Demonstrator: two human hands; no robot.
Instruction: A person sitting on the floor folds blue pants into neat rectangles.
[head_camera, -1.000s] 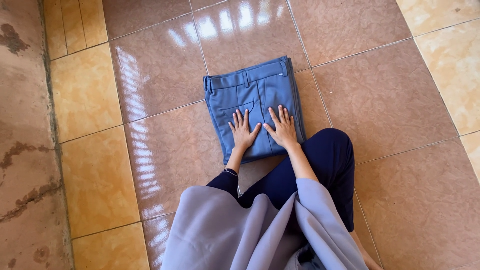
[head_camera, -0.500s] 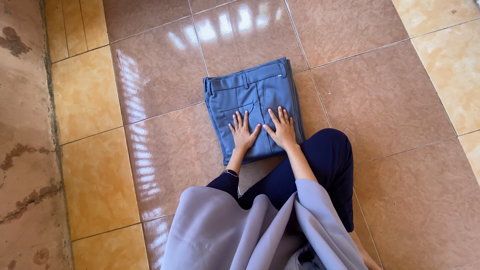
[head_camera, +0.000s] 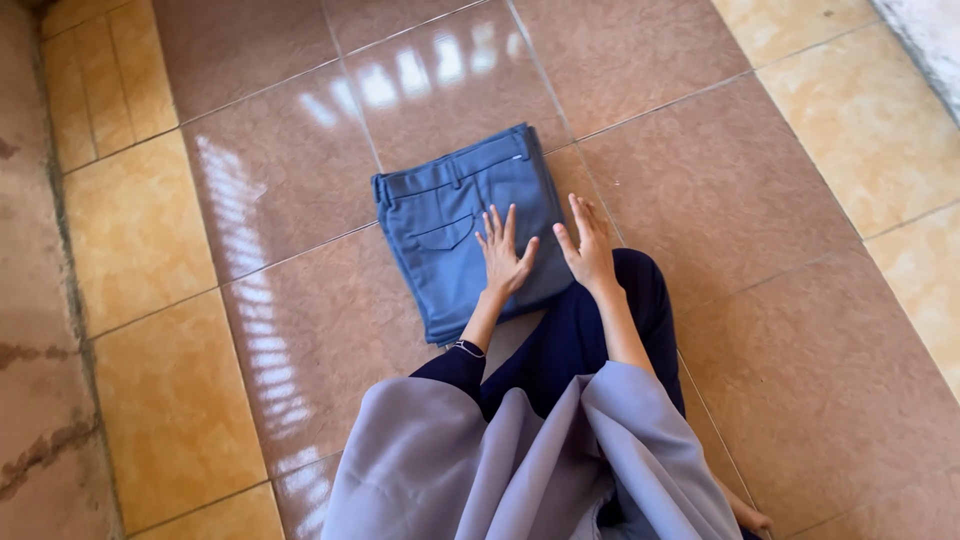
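Two flat, open hands, left hand and right hand, press folded blue trousers on the floor; folding looks nearly done.

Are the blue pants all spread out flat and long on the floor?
No, the blue pants are folded into a small rectangle on the tiled floor, with the left hand and right hand resting flat at their near edge.

floor: glossy tiles, mostly reddish-brown, with yellowish ones along the left side and top right, light reflections across the shine
grout lines: thin and pale, running at a slant through the view
on it: folded blue trousers, lying flat, waistband at the far end, straddling a tile joint
left edge: rough, stained strip of concrete
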